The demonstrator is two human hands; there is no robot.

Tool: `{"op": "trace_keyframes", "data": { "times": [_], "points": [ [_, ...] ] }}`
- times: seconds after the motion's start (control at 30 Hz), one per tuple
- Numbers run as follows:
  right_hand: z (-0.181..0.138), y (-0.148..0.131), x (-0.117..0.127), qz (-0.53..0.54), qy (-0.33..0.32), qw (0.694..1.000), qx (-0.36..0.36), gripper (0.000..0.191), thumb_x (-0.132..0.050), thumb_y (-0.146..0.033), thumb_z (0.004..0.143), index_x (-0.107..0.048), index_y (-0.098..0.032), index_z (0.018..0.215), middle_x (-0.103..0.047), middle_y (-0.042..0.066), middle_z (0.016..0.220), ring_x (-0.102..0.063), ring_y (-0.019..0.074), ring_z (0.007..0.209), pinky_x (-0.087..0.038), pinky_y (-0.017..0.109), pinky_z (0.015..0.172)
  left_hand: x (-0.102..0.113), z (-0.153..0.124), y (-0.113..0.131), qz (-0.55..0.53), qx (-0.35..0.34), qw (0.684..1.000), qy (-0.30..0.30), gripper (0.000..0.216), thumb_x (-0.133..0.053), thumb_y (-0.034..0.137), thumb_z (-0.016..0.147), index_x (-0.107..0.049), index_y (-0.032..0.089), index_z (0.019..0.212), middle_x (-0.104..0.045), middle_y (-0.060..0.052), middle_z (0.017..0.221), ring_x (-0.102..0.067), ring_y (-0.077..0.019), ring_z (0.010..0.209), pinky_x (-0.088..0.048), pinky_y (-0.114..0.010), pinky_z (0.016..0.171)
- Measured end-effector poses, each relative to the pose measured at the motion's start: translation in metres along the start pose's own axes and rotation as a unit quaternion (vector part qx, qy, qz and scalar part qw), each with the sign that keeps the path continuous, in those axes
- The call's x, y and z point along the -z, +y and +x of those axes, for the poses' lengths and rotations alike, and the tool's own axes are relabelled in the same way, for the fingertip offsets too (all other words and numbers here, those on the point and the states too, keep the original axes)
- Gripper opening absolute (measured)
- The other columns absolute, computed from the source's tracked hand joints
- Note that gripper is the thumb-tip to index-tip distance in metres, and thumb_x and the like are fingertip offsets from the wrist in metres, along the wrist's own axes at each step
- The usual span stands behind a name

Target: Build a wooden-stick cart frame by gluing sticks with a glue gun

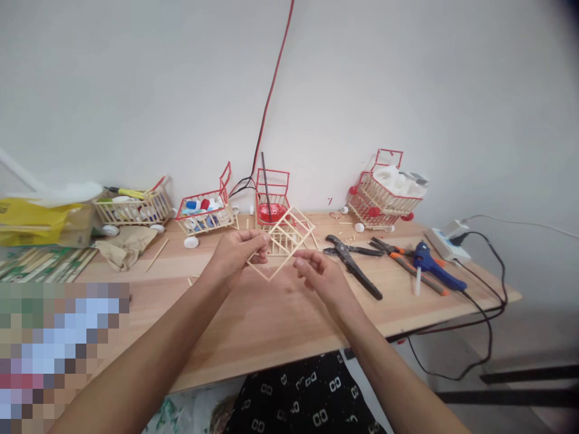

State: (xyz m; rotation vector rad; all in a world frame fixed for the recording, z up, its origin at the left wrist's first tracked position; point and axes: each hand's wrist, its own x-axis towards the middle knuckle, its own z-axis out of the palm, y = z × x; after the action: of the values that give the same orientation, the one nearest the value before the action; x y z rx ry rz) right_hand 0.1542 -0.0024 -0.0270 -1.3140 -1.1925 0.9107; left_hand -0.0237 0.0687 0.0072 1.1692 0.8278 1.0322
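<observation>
My left hand (236, 256) pinches the left edge of a small frame built of thin wooden sticks (284, 241) and holds it tilted above the wooden table (271, 319). My right hand (319, 274) is just below and right of the frame, with its fingers curled near the lower corner. I cannot make out whether those fingers touch the frame.
Small stick carts stand along the wall: one with bottle caps (205, 211), one with a red bowl (272, 205), one at the right (384, 193), one at the left (133, 205). Black pliers (355, 262), orange-handled cutters (407, 259) and a blue glue gun (434, 268) lie to the right.
</observation>
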Motion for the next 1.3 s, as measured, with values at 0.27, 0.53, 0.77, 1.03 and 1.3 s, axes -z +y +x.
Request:
{"op": "trace_keyframes", "data": {
  "times": [0.27, 0.53, 0.77, 1.03, 1.3],
  "points": [
    [0.010, 0.003, -0.025, 0.168, -0.026, 0.984, -0.052, 0.029, -0.073, -0.044, 0.070, -0.066, -0.018, 0.083, -0.060, -0.002, 0.072, -0.045, 0.0086, 0.059, -0.031, 0.023, 0.053, -0.006, -0.002, -0.005, -0.004, 0.014, 1.000, 0.002, 0.029, -0.080, 0.036, 0.061, -0.069, 0.011, 0.071, -0.059, 0.001, 0.059, -0.052, -0.0072, 0.055, -0.049, -0.020, 0.055],
    [0.010, 0.007, -0.029, 0.192, 0.063, 0.979, -0.039, 0.028, -0.074, -0.041, 0.068, -0.065, -0.017, 0.078, -0.056, -0.003, 0.065, -0.041, 0.0085, 0.056, -0.031, 0.023, 0.054, -0.010, -0.001, -0.010, 0.005, 0.016, 1.000, 0.024, 0.030, -0.082, 0.034, 0.059, -0.071, 0.011, 0.075, -0.065, -0.002, 0.067, -0.058, -0.0099, 0.061, -0.052, -0.026, 0.067],
    [0.007, 0.005, -0.031, 0.198, 0.058, 0.978, -0.034, 0.028, -0.073, -0.042, 0.070, -0.062, -0.017, 0.077, -0.049, -0.005, 0.062, -0.036, 0.0075, 0.053, -0.027, 0.022, 0.051, -0.011, -0.001, -0.014, 0.005, 0.004, 1.000, 0.021, 0.026, -0.080, 0.034, 0.062, -0.072, 0.012, 0.074, -0.067, -0.002, 0.069, -0.060, -0.0110, 0.066, -0.050, -0.027, 0.074],
    [0.008, 0.006, -0.030, 0.197, 0.053, 0.978, -0.042, 0.027, -0.071, -0.041, 0.071, -0.058, -0.017, 0.073, -0.048, -0.005, 0.061, -0.032, 0.0066, 0.050, -0.023, 0.023, 0.048, -0.004, -0.002, -0.004, 0.103, -0.014, 0.995, -0.013, 0.023, -0.078, 0.034, 0.064, -0.075, 0.016, 0.078, -0.070, -0.004, 0.072, -0.060, -0.0138, 0.069, -0.046, -0.026, 0.072],
    [0.008, 0.008, -0.031, 0.163, 0.042, 0.986, 0.001, 0.022, -0.069, -0.038, 0.073, -0.059, -0.018, 0.075, -0.050, -0.005, 0.062, -0.039, 0.0085, 0.053, -0.030, 0.023, 0.051, -0.005, -0.001, -0.007, 0.090, -0.012, 0.996, -0.009, 0.023, -0.078, 0.034, 0.064, -0.074, 0.014, 0.072, -0.067, -0.002, 0.065, -0.055, -0.0109, 0.061, -0.041, -0.023, 0.062]
  ]
}}
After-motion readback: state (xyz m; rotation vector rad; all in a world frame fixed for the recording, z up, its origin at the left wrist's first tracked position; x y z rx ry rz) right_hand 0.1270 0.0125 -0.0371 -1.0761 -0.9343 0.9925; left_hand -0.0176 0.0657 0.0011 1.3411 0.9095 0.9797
